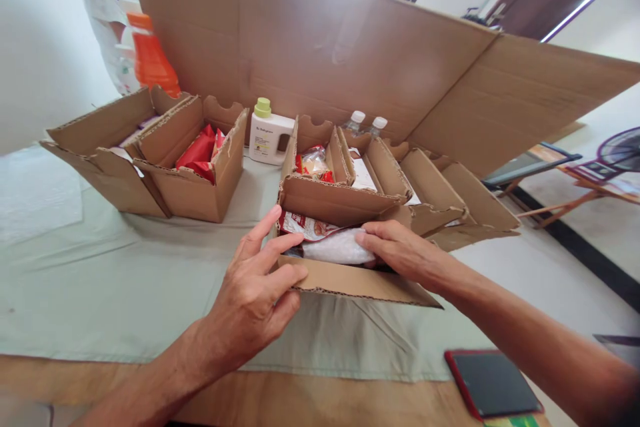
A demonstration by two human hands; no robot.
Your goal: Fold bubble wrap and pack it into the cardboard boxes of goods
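Both hands on the open box (335, 201), which sits mid-table on a pale green cloth (125, 280). left hand (260, 293) is at the box's front-left corner: fingers spread and loose, index pointing up along the box side, the others lying on the near flap (365, 285). Nothing clamped, thumb hidden. right hand (400, 252) comes in from the box's right, palm down, fingers flat and relaxed, tips at the white bag (337, 248) inside the box, no grasp. A red-and-white packet (306, 224) lies in the box just behind the bag, partly under the far flap. Left of the box, well apart: two cartons, the nearer carton (200, 180) holding red packets (200, 150). Behind-left of the box: white bottle (270, 137) with green cap, upright. Right of the box, touching it: a row of open cartons (440, 193), with two clear bottles (367, 123) behind them. A big cardboard sheet (320, 40) stands behind everything. Far behind-left, another person holds an orange bottle (150, 57). Front-right of the box, on bare wood: phone (493, 383) in a red case.
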